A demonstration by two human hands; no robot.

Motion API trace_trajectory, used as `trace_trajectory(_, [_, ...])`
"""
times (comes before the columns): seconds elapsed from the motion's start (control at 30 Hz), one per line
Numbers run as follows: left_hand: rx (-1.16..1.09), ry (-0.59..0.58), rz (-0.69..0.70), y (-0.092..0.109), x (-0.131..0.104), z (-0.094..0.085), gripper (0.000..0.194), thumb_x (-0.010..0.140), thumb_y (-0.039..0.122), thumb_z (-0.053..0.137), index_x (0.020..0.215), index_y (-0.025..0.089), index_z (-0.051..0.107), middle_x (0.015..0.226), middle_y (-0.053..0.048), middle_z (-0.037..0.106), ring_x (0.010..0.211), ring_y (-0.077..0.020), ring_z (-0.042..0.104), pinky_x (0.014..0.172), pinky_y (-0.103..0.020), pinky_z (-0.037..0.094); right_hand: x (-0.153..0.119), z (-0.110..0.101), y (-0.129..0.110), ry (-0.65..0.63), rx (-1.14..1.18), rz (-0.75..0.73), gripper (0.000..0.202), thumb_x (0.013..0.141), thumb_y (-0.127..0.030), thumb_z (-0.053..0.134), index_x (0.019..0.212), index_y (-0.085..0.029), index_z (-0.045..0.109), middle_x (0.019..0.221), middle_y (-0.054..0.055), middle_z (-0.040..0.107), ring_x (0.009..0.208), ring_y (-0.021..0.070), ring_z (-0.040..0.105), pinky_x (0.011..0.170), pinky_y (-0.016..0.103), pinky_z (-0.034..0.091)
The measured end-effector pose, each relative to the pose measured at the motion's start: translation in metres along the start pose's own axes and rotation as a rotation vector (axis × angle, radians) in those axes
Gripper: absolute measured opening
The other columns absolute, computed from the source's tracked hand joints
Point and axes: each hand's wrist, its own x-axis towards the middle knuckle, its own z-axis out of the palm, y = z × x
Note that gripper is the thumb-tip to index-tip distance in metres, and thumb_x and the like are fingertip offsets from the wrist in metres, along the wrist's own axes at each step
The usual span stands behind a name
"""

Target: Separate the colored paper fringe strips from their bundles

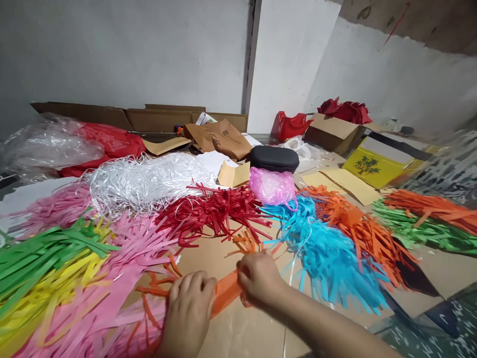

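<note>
An orange paper tassel (226, 294) with fringed ends lies across the brown board, its uncut middle band between my two hands. My left hand (192, 308) is closed over its left part, with orange strips sticking out past the fingers. Further right, my right hand (259, 278) grips the other end, and a short orange fringe (245, 243) spreads out beyond the knuckles. Both thumbs are mostly hidden. Nearest to my right hand are the blue fringed strips (324, 253); pink fringed strips (130, 248) lie beside my left hand.
Dark red fringe (219, 211) and a bundle of white string (149, 181) lie behind the hands. Green strips (48, 253) are at left, orange fringe (354, 223) at right. A black case (275, 158), a pink plastic bag (272, 186) and a yellow box (380, 161) stand further back.
</note>
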Motion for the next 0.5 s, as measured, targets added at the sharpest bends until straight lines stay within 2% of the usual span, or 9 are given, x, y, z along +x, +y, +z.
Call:
trace_trajectory(0.1, [0.025,-0.008,0.171,0.003,0.001,-0.004,0.036,0.094,0.004,0.047,0.105,0.026,0.074,0.109,-0.002,0.074,0.108,-0.024,0.062,0.105,-0.045,0.038,-0.004,-0.024,0.009,0.052,-0.031,-0.011,0.02,0.083,-0.018,0.067,0.103,-0.021,0.069,0.105,0.009,0.074,0.098,0.0279,0.065,0.087,0.04,0.036])
trace_trajectory(0.13, [0.031,-0.012,0.205,0.004,0.001,-0.004,0.036,0.093,0.004,0.048,0.103,0.026,0.074,0.104,-0.002,0.074,0.104,-0.0235,0.062,0.105,-0.045,0.038,-0.008,-0.028,0.011,0.055,-0.042,-0.096,0.024,0.084,-0.019,0.067,0.108,-0.023,0.068,0.112,0.009,0.073,0.105,0.0281,0.064,0.09,0.041,0.036])
trace_trajectory(0.2, [0.046,0.003,0.238,0.005,-0.001,-0.004,0.03,0.091,0.009,0.052,0.102,0.025,0.075,0.101,-0.003,0.074,0.102,-0.0251,0.062,0.109,-0.049,0.035,-0.018,-0.025,0.011,0.068,-0.1,-0.388,0.018,0.09,-0.022,0.065,0.107,-0.024,0.067,0.12,0.007,0.072,0.113,0.0268,0.06,0.099,0.043,0.035])
trace_trajectory(0.27, [0.066,0.051,0.238,0.008,-0.004,-0.003,0.021,0.089,0.021,0.059,0.101,0.023,0.075,0.1,-0.006,0.074,0.104,-0.0284,0.061,0.112,-0.054,0.031,-0.024,-0.012,0.011,0.125,-0.185,-0.675,0.008,0.095,-0.021,0.061,0.099,-0.021,0.067,0.117,0.007,0.073,0.114,0.0255,0.06,0.105,0.046,0.032])
trace_trajectory(0.3, [0.079,0.082,0.227,0.01,-0.005,-0.002,0.02,0.088,0.028,0.062,0.1,0.021,0.075,0.1,-0.008,0.074,0.103,-0.0302,0.061,0.113,-0.057,0.029,-0.025,-0.005,0.012,0.167,-0.214,-0.751,0.009,0.096,-0.02,0.058,0.095,-0.02,0.067,0.113,0.007,0.075,0.112,0.0249,0.06,0.106,0.047,0.031])
trace_trajectory(0.4, [0.104,0.185,0.2,0.014,-0.009,0.004,0.026,0.084,0.04,0.067,0.097,0.019,0.076,0.095,-0.009,0.074,0.099,-0.0314,0.063,0.112,-0.061,0.029,-0.02,0.005,0.015,0.242,-0.184,-0.742,0.01,0.095,-0.016,0.058,0.09,-0.021,0.065,0.1,0.003,0.077,0.107,0.0233,0.061,0.107,0.049,0.03])
trace_trajectory(0.5, [0.099,0.303,0.195,0.015,-0.009,0.015,0.018,0.082,0.03,0.071,0.096,0.02,0.076,0.092,-0.006,0.075,0.094,-0.0284,0.065,0.111,-0.058,0.031,-0.017,0.001,0.01,0.226,-0.139,-0.663,0.004,0.092,-0.022,0.063,0.093,-0.022,0.066,0.099,0.005,0.076,0.107,0.0257,0.061,0.105,0.05,0.031])
